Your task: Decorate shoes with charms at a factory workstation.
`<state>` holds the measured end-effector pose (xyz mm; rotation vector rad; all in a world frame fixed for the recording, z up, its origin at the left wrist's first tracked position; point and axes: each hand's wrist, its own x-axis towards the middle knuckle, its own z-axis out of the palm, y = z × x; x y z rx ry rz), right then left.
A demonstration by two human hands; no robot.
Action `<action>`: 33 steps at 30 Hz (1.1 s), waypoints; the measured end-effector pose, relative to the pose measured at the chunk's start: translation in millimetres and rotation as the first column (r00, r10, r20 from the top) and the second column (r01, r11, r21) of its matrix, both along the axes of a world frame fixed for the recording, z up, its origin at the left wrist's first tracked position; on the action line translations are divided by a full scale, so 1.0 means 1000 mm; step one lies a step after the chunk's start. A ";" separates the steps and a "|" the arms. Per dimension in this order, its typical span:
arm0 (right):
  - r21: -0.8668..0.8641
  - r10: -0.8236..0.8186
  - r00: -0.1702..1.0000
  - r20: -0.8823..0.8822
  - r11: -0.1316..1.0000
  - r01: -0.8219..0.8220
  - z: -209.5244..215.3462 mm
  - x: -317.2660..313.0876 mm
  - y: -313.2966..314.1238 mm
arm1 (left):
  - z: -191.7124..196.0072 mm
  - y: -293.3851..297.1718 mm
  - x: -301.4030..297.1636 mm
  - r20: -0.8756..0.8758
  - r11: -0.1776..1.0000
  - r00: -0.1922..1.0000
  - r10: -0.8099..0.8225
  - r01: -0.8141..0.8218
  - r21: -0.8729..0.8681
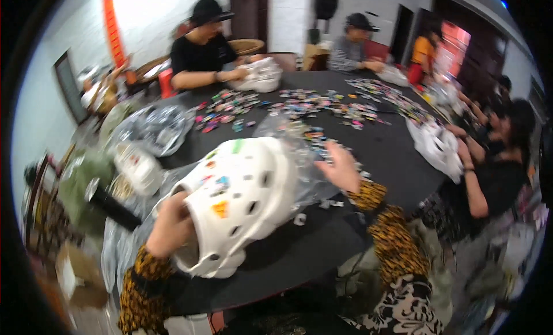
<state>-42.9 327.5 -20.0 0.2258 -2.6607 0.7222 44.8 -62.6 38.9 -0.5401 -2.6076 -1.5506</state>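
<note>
A large white clog (236,191) with round holes and a thick sole is held up over the near left of the table. My left hand (171,225) reaches into its opening and grips it; the fingertips are hidden inside. Several small coloured charms sit on its upper, among them an orange one (220,209) and a green one (237,145). To the right, my right hand (341,168) is open, fingers apart, over clear plastic (308,188) beside a heap of small charms (317,138). I see nothing held in it.
More charms (305,103) spread across the black table (377,156). Another white clog (138,169), a black cylinder (112,203) and a clear plastic bag (152,130) are at the left. Other people sit around, two of them handling white clogs or bags (435,145).
</note>
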 end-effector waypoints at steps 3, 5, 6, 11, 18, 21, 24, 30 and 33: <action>0.030 -0.022 0.997 0.068 0.999 0.020 -0.034 -0.028 -0.008 | 0.002 -0.005 0.000 0.049 0.998 0.998 0.037 -0.040 0.057; 0.037 0.024 0.987 0.161 0.999 -0.031 -0.030 -0.029 -0.023 | -0.006 -0.007 0.002 0.121 0.980 0.987 0.101 -0.120 0.160; -0.013 0.053 0.990 0.132 0.999 -0.052 -0.039 -0.032 -0.020 | -0.009 -0.005 -0.001 0.159 0.965 0.981 0.113 -0.147 0.218; -0.506 0.120 0.992 0.046 0.859 -0.080 -0.027 0.006 -0.023 | -0.016 0.015 -0.026 0.296 0.954 0.954 0.046 -0.130 0.270; -0.850 0.175 0.957 0.231 0.515 0.111 -0.006 0.065 -0.026 | -0.025 0.034 -0.046 0.224 0.988 0.974 0.025 -0.058 0.140; -0.865 0.198 0.927 0.320 0.461 0.200 -0.020 0.086 -0.020 | -0.036 0.063 -0.059 0.136 0.921 0.982 -0.132 0.173 -0.349; -0.885 0.266 0.899 0.349 0.409 0.223 -0.037 0.095 -0.023 | -0.015 0.073 -0.038 0.022 0.799 0.962 -0.271 0.238 -0.552; -0.916 0.338 0.863 0.376 0.276 0.291 -0.037 0.109 -0.012 | 0.012 0.012 -0.026 -0.037 0.998 0.999 -0.029 0.026 -0.064; -0.932 0.417 0.841 0.346 0.256 0.256 -0.043 0.118 -0.007 | -0.005 -0.038 -0.041 -0.017 0.971 0.971 0.237 -0.238 -0.014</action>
